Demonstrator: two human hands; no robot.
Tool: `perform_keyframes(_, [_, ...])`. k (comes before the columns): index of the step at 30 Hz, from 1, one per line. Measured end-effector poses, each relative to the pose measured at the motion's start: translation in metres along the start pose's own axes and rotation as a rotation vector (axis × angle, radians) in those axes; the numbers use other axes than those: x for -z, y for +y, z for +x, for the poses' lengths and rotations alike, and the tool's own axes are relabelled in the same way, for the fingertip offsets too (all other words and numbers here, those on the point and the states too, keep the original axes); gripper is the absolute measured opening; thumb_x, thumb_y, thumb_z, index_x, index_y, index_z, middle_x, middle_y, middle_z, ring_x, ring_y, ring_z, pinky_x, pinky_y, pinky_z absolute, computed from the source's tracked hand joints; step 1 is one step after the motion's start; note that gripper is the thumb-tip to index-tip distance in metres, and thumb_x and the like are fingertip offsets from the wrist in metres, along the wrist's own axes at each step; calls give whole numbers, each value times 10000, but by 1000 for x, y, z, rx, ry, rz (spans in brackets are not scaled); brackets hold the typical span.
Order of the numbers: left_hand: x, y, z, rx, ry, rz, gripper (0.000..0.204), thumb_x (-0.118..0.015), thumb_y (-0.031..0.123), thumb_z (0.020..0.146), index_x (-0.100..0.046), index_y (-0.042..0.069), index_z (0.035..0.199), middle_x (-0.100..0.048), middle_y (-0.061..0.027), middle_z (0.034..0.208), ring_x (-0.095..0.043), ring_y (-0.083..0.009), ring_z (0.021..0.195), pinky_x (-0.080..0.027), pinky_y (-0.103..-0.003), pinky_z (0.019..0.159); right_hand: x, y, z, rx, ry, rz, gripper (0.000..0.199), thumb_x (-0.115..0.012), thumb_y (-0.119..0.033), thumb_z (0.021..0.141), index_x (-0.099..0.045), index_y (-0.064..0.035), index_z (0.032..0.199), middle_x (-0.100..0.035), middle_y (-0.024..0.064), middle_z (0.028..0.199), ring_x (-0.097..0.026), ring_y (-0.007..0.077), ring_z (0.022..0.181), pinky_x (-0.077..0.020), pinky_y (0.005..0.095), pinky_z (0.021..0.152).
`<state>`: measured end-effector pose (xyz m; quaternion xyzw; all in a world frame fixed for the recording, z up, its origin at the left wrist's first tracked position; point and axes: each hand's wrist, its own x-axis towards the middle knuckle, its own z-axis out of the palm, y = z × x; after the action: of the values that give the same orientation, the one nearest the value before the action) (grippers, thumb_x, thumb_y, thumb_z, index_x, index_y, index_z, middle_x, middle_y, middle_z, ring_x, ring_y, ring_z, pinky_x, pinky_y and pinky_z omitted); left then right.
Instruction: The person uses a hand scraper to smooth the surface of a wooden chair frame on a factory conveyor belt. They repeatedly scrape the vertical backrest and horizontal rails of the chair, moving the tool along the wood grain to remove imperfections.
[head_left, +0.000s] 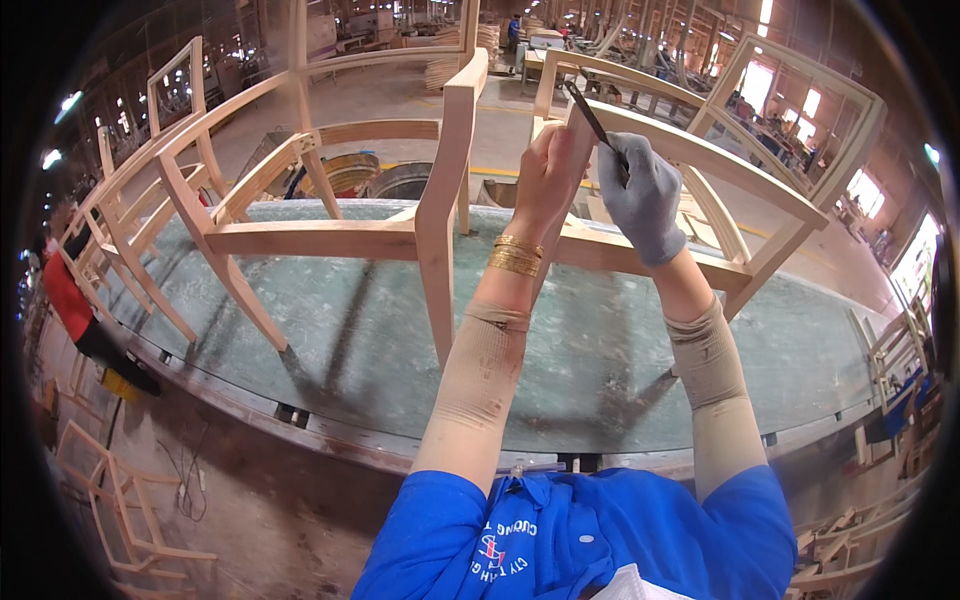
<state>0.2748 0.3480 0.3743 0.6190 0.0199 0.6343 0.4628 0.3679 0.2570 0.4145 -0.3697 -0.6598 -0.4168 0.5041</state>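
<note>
A pale unfinished wooden chair frame [700, 148] stands on the green-grey table in front of me, right of centre. My left hand [545, 172], bare and with gold bangles at its wrist, is closed around the upright post [576, 165] of this frame. In my right hand [640, 188], which wears a grey glove, is a slim dark tool with a thin shaft [586, 112]. Its upper end reaches up and left beside the top of the post. Whether the tip touches the wood I cannot tell. The gloved fingers hide the tool's lower part.
Another chair frame [315, 240] stands close on the left, with several more behind it. The table top [400, 310] curves round in front of me. A person in red [68, 295] is at the far left. Loose frames [125, 510] stand on the floor.
</note>
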Motion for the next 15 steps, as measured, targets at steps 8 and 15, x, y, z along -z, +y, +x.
perform_keyframes(8, [3,-12,4,-30,42,97,421,-365,374,1017,-542,26,860,-602,-53,691,-588,-109,617,-476,-253,568,-4,-2,6,2,-35,-76,81,-617,-33,816,-593,-88,870,-575,59,588,-599,227,515,-465,327,490])
perform_keyframes(15, [-2,-11,2,-21,55,-16,364,-468,316,986,-583,-9,870,-540,-22,690,-463,-73,699,-404,-277,602,-3,4,5,21,-50,-86,90,-625,-35,816,-595,-85,885,-584,55,592,-604,227,516,-473,326,495])
